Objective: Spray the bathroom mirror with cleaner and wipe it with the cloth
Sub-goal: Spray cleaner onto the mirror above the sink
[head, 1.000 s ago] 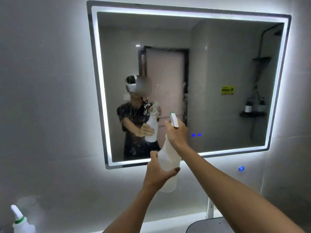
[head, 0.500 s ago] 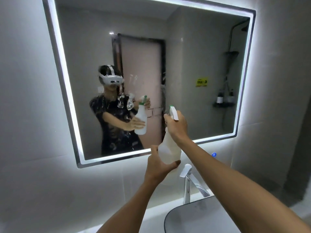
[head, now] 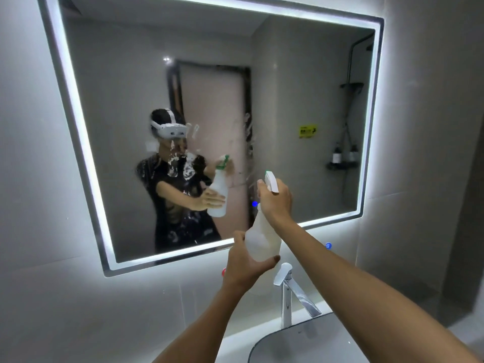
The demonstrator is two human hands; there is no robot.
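Note:
A large backlit bathroom mirror [head: 301, 100] hangs on the grey tiled wall. Wet spray marks and foam patches [head: 183, 166] sit on its glass near the middle. I hold a white translucent spray bottle [head: 263, 237] tilted toward the mirror. My left hand [head: 245, 260] cups the bottle's body from below. My right hand [head: 275, 200] wraps the neck and the white trigger head [head: 271, 180], which points at the glass. No cloth is in view.
A chrome tap [head: 290, 292] stands just below the bottle, over a dark basin [head: 301, 344] at the bottom right. A small blue touch light [head: 328, 245] glows on the wall under the mirror. Grey tiled wall surrounds the mirror.
The view has shifted right and closer to the mirror; the basin and tap came into view. More spray marks show on the glass. Both hands keep the bottle.

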